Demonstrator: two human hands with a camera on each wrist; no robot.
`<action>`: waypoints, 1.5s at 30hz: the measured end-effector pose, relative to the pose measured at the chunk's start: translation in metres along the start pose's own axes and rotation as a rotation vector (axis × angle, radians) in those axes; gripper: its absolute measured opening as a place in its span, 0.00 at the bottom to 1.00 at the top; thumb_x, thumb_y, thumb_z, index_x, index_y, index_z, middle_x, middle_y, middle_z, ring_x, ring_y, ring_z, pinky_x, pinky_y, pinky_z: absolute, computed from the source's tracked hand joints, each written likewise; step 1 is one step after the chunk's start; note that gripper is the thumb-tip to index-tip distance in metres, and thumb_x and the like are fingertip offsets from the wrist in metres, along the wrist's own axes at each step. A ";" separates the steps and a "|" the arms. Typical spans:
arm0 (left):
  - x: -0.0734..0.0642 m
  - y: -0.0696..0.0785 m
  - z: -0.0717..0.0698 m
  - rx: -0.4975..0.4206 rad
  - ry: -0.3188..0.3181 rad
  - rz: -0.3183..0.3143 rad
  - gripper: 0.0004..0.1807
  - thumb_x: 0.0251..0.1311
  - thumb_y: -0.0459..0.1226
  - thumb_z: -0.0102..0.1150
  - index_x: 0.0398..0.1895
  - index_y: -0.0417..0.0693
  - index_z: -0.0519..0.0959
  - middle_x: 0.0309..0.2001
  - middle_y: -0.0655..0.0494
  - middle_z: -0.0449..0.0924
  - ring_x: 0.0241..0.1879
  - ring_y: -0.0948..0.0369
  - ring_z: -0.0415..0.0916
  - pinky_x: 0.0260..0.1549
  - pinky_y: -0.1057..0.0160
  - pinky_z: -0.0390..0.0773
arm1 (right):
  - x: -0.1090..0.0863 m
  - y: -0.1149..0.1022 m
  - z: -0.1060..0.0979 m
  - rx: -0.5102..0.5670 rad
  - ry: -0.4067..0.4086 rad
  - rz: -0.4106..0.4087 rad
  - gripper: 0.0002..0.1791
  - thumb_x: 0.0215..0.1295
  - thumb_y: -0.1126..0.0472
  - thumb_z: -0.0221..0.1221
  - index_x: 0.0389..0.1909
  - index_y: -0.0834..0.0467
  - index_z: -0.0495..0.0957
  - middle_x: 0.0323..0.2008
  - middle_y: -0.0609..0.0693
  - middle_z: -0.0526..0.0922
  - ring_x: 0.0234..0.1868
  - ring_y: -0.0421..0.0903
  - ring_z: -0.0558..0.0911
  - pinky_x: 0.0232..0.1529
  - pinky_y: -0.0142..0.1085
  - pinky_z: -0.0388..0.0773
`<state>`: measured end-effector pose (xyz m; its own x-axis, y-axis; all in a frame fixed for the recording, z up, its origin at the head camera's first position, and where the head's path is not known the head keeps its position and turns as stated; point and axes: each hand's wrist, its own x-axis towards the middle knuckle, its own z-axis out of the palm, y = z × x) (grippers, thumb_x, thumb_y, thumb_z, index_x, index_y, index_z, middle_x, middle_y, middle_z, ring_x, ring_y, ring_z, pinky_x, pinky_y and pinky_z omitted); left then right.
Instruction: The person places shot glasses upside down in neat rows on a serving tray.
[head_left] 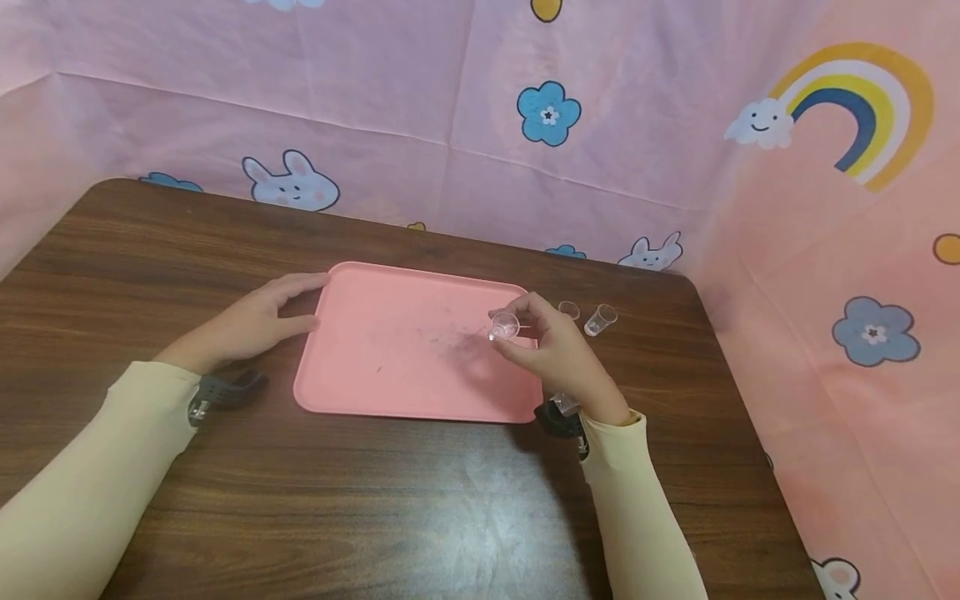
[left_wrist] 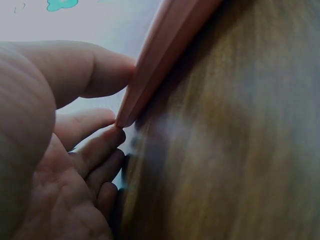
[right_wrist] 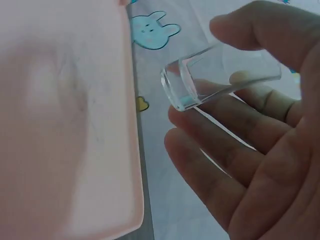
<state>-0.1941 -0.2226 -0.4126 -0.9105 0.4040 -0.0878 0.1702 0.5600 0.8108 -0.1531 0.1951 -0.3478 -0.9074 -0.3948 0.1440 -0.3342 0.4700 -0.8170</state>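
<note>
A small clear shot glass (head_left: 505,326) is held above the right part of the pink tray (head_left: 390,333). My right hand (head_left: 551,342) pinches it between thumb and fingers; the right wrist view shows the glass (right_wrist: 220,77) lying sideways across that frame, its thick base pointing at the tray. At the tray's left side, my left hand (head_left: 258,321) touches the rim with thumb and fingertips, the fingers nearly straight. Close up in the left wrist view, the thumb and index fingertip meet the tray's edge (left_wrist: 150,70).
Right of the tray, two more clear glasses stand on the brown wooden table (head_left: 420,492): one glass (head_left: 601,320) in plain sight, another glass (head_left: 568,311) partly behind my right hand. Dark smudges mark the tray's surface. A patterned pink cloth (head_left: 390,100) hangs behind the table.
</note>
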 end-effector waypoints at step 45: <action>0.003 -0.003 -0.002 0.008 -0.004 0.015 0.37 0.73 0.41 0.61 0.81 0.47 0.59 0.81 0.39 0.52 0.80 0.37 0.43 0.72 0.27 0.46 | 0.004 0.011 -0.008 -0.525 -0.012 0.069 0.14 0.68 0.68 0.65 0.53 0.63 0.80 0.41 0.54 0.83 0.42 0.50 0.80 0.47 0.44 0.82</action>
<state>-0.1977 -0.2245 -0.4142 -0.9063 0.4154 -0.0783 0.1868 0.5597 0.8073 -0.1625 0.2047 -0.3516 -0.9300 -0.3564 0.0905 -0.3589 0.8262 -0.4344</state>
